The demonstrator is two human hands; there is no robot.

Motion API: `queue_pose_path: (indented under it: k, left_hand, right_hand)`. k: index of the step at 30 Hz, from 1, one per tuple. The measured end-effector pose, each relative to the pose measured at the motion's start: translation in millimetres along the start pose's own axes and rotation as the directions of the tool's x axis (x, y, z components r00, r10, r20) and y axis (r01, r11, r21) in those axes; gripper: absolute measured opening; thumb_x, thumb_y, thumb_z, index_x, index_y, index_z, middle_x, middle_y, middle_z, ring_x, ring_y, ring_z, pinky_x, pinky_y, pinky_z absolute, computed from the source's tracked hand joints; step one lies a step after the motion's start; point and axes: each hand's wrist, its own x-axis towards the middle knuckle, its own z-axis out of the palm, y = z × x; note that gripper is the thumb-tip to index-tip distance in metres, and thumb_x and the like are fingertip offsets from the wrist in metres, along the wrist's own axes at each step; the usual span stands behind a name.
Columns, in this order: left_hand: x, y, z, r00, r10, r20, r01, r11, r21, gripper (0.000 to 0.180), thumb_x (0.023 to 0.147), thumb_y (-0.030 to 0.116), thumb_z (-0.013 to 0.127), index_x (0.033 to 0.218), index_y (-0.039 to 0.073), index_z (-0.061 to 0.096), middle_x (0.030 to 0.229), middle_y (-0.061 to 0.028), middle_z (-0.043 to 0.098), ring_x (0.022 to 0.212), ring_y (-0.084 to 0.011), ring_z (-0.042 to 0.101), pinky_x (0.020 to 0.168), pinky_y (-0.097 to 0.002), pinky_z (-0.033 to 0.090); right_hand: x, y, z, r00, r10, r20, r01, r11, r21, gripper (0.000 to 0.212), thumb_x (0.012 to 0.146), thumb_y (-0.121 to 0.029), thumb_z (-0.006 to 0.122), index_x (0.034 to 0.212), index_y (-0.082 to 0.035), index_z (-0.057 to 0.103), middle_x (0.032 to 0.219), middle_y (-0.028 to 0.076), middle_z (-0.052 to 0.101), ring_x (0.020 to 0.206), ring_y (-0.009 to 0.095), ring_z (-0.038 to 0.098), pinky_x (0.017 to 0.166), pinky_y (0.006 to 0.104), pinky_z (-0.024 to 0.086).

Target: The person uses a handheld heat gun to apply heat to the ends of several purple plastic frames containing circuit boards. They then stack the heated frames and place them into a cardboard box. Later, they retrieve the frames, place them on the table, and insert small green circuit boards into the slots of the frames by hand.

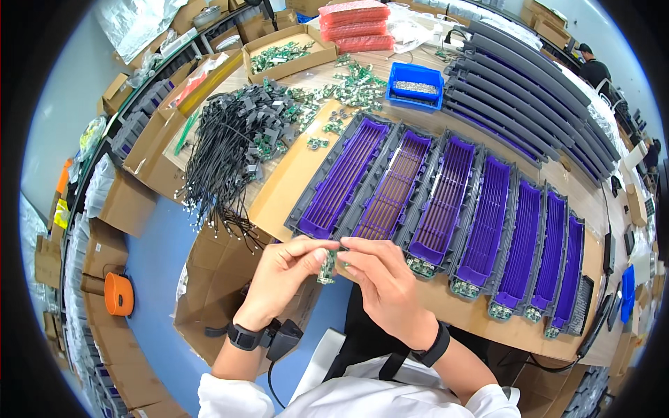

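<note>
Close to the table's near edge, my left hand [287, 270] pinches a small green circuit board [326, 270] between thumb and fingers, with the board hanging upright. My right hand [385, 280] meets it from the other side, its fingertips closed beside the board's upper part. A bit of green shows at those fingertips, too small to name. Just beyond my hands lies a row of long grey frames with purple slatted inserts [493, 219]. Small circuit boards [465, 288] sit at the near ends of several of them.
Left of the row lies a heap of black cables with grey connectors [233, 132]. Loose green boards [359, 85], a blue bin [416, 86] of small metal parts and a cardboard tray [289, 52] stand behind. Grey frames [519, 94] are stacked at far right. An open carton [209, 292] stands below left.
</note>
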Motion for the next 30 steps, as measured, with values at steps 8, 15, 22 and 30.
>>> queue_pose_path:
  k: [8,15,22,30]
  left_hand:
    - [-12.0,-11.7,-2.9,0.991,-0.126,0.045,0.134,0.940,-0.313,0.034,0.095,0.007,0.058,0.127,-0.001,0.053,0.097,-0.0088,0.066,0.086,-0.0139,0.064,0.076,-0.0272,0.053]
    - [-17.8,-19.7,-8.4,0.995,-0.103,-0.016,0.094,0.957,-0.275,0.032,0.094,0.005,0.059,0.125,-0.001,0.053,0.103,-0.0093,0.067,0.088,-0.0125,0.063,0.080,-0.0264,0.052]
    - [-17.5,-16.5,-22.4,0.990,-0.122,-0.072,0.109,0.979,-0.170,0.033,0.091,0.001,0.060,0.123,-0.003,0.054,0.100,-0.0080,0.067,0.081,-0.0104,0.061,0.077,-0.0234,0.051]
    - [-5.3,-26.6,-40.8,0.848,0.489,-0.205,-0.186,0.636,0.749,0.034,0.073,0.003,0.075,0.107,0.008,0.069,0.120,-0.0099,0.063,0.114,-0.0295,0.056,0.098,-0.0390,0.044]
  right_hand:
    - [-11.3,3.4,14.5,0.995,-0.036,0.095,0.023,0.990,0.142,0.017,0.076,0.004,0.068,0.092,0.000,0.062,0.100,0.009,0.064,0.080,0.025,0.061,0.069,0.0342,0.049]
    - [-10.4,4.7,20.9,0.991,-0.076,0.110,0.084,0.994,-0.069,0.018,0.071,0.000,0.069,0.088,-0.002,0.063,0.097,0.007,0.063,0.085,0.024,0.060,0.072,0.0346,0.048]
    - [-2.8,4.1,33.5,0.953,-0.209,0.218,0.263,0.929,-0.261,0.017,0.073,-0.009,0.067,0.088,-0.003,0.066,0.096,0.003,0.062,0.091,0.020,0.056,0.075,0.0366,0.042]
    - [1.8,3.9,67.6,0.993,-0.078,0.085,0.109,0.881,-0.461,0.014,0.071,-0.009,0.072,0.084,-0.006,0.068,0.093,-0.002,0.064,0.087,0.020,0.055,0.077,0.0368,0.035]
